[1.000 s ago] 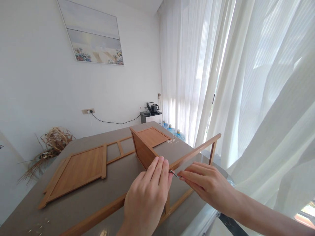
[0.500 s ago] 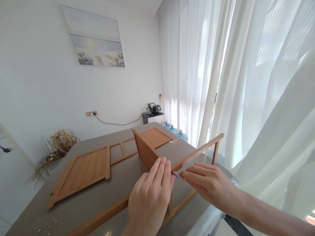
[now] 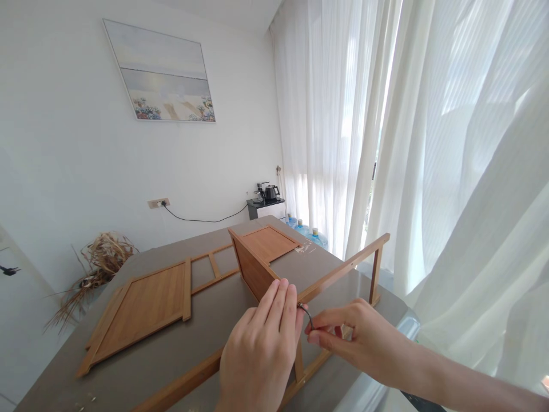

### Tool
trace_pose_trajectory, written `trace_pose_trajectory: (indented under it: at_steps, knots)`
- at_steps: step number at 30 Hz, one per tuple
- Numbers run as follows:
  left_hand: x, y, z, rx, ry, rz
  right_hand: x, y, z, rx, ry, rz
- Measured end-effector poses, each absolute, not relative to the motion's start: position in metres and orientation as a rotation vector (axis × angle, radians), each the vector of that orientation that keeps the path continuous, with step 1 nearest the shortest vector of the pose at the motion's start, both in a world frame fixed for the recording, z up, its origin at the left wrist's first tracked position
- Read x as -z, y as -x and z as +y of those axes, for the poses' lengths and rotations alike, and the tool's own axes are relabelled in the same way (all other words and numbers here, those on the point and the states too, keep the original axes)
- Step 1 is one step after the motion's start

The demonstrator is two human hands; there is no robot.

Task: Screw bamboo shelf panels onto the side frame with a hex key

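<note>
My left hand (image 3: pixel 259 349) is closed over the corner where an upright wooden panel (image 3: pixel 251 264) meets a wooden frame (image 3: pixel 341 270); its fingers lie together and hide most of the joint. Between the thumb and fingers of my right hand (image 3: pixel 358 332) is a thin, bent metal hex key (image 3: pixel 309 316). The key's far end meets the frame's edge right beside my left fingertips. The frame stands on its side, with one rail rising to the right and lower rails partly hidden behind my hands.
A flat wooden panel (image 3: pixel 146 312) and a ladder-like frame (image 3: pixel 214 265) lie left on the grey table (image 3: pixel 201 320). Another panel (image 3: pixel 270 243) lies at the back. Small hardware (image 3: pixel 92 399) is at the front left. White curtains (image 3: pixel 463 171) hang at right.
My right hand has moved slightly down with the hex key, which now points lower and bends downward. The fingers have shifted into a pinch. My left hand stays on the frame's corner.
</note>
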State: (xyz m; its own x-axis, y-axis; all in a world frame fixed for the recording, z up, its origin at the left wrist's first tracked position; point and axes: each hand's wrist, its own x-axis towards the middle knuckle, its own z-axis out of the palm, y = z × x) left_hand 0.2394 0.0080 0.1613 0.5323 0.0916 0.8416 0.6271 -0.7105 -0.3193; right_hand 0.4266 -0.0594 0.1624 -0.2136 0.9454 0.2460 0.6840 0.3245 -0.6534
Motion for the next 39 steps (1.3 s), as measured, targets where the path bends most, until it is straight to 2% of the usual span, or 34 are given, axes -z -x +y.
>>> trace_pose_trajectory:
  at_steps: [2, 4, 14, 26, 36, 39]
  knots:
    - [-0.161, -0.24, 0.008, 1.131, 2.166, -0.575, -0.16, -0.42, -0.058, -0.809, 1.393, -1.863]
    - [-0.161, -0.239, 0.008, 1.124, 2.168, -0.574, -0.158, -0.415, -0.056, -0.915, 1.337, -1.804]
    - [-0.161, -0.239, 0.008, 1.114, 2.168, -0.574, -0.151, -0.411, -0.053, -0.487, 1.342, -1.937]
    - [-0.161, -0.238, 0.009, 1.094, 2.177, -0.58, -0.159, -0.406, -0.061, -0.921, 1.363, -1.691]
    - [-0.163, -0.239, 0.009, 1.101, 2.158, -0.57, -0.146, -0.403, -0.055, -0.511, 1.423, -1.835]
    - [-0.163, -0.239, 0.009, 1.103, 2.157, -0.567, -0.148, -0.4, -0.058, -0.63, 1.452, -1.758]
